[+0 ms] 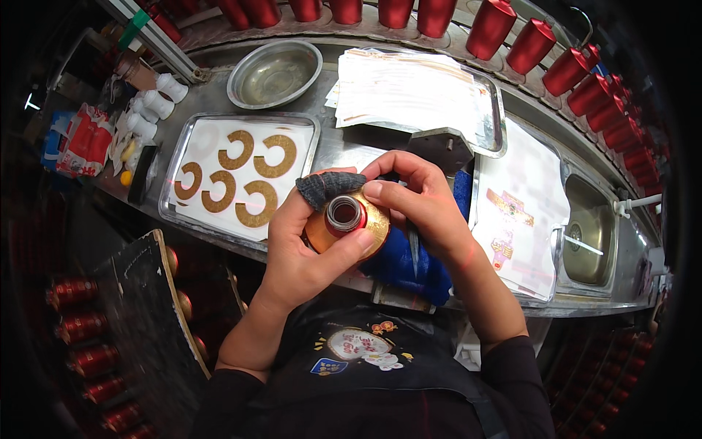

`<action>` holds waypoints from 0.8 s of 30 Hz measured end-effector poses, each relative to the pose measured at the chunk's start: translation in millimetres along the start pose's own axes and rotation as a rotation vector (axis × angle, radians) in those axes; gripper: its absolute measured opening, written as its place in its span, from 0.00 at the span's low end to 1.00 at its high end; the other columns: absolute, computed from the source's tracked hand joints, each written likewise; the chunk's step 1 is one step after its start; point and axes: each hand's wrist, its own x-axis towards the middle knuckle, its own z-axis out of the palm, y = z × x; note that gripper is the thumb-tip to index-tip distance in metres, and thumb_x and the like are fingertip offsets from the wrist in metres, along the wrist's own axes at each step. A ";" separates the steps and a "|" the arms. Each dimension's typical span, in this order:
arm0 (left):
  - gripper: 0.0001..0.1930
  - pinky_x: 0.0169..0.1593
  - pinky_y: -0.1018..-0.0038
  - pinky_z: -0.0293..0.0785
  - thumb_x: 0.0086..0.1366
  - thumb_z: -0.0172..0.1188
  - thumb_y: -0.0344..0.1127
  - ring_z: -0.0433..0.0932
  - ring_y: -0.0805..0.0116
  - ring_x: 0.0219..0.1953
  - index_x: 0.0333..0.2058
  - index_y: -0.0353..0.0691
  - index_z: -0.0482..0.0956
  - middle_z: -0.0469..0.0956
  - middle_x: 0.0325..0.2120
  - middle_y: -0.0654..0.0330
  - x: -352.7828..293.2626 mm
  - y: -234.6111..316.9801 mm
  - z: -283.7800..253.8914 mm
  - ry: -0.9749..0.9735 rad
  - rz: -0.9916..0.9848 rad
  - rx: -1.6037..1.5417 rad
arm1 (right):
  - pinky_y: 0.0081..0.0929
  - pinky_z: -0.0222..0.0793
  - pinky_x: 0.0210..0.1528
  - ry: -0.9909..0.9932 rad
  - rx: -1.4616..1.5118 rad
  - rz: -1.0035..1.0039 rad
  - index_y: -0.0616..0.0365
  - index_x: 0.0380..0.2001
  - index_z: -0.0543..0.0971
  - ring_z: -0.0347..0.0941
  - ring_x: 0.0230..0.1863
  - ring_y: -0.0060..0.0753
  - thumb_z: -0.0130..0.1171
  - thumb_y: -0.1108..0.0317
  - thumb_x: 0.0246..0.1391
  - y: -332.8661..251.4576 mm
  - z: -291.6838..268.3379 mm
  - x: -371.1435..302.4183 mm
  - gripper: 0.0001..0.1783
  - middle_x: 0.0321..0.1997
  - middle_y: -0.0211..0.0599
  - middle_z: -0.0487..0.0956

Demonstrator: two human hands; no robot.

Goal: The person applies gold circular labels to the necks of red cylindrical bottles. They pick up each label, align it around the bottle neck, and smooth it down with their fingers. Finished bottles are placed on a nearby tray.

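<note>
My left hand (311, 257) is wrapped round a bottle (377, 221) with a gold shoulder and a bare threaded neck that points up at me. Its thumb presses on the shoulder beside the neck, and a dark grey knitted finger cover (327, 189) sits on a finger of that hand. My right hand (423, 199) is closed at the far right edge of the shoulder, thumb and fingertips against it. Whether a thin label lies under those fingertips I cannot make out. Gold C-shaped labels (276, 156) lie on a white sheet in a metal tray (167, 196) to the left.
Behind the tray is a metal bowl (274, 77). A stack of white sheets (402, 88) and printed sheets (512, 219) lie right of my hands, near a sink (589, 227). A blue-covered stand (409, 267) is under my right hand. Red bottles (491, 29) line the far conveyor.
</note>
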 end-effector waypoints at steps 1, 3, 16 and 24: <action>0.28 0.57 0.73 0.72 0.56 0.72 0.31 0.77 0.70 0.51 0.55 0.34 0.75 0.78 0.50 0.57 1.6 1.7 -1.9 -0.028 -0.024 -0.026 | 0.11 0.54 0.23 -0.019 0.041 -0.007 0.61 0.45 0.78 0.62 0.22 0.07 0.63 0.66 0.57 -1.4 0.8 -3.6 0.15 0.29 0.22 0.76; 0.29 0.57 0.73 0.72 0.55 0.72 0.30 0.78 0.71 0.51 0.56 0.34 0.75 0.79 0.49 0.57 6.5 6.1 -9.7 -0.084 -0.086 -0.072 | 0.11 0.54 0.23 -0.004 0.079 0.031 0.61 0.47 0.77 0.61 0.22 0.07 0.63 0.66 0.56 -3.5 3.1 -13.4 0.17 0.30 0.23 0.76; 0.25 0.58 0.70 0.70 0.51 0.69 0.32 0.75 0.65 0.55 0.50 0.35 0.79 0.72 0.57 0.52 7.5 2.1 -15.8 -0.114 0.020 0.054 | 0.09 0.53 0.23 0.060 -0.035 -0.047 0.62 0.52 0.76 0.60 0.20 0.05 0.66 0.72 0.54 10.9 7.0 -29.5 0.22 0.35 0.20 0.75; 0.24 0.57 0.71 0.70 0.51 0.69 0.31 0.76 0.65 0.54 0.49 0.35 0.79 0.74 0.55 0.52 5.4 8.2 -13.7 -0.095 0.004 0.108 | 0.19 0.76 0.40 -0.008 0.044 -0.020 0.64 0.53 0.75 0.77 0.35 0.17 0.57 0.73 0.62 11.7 0.4 -34.2 0.16 0.45 0.32 0.78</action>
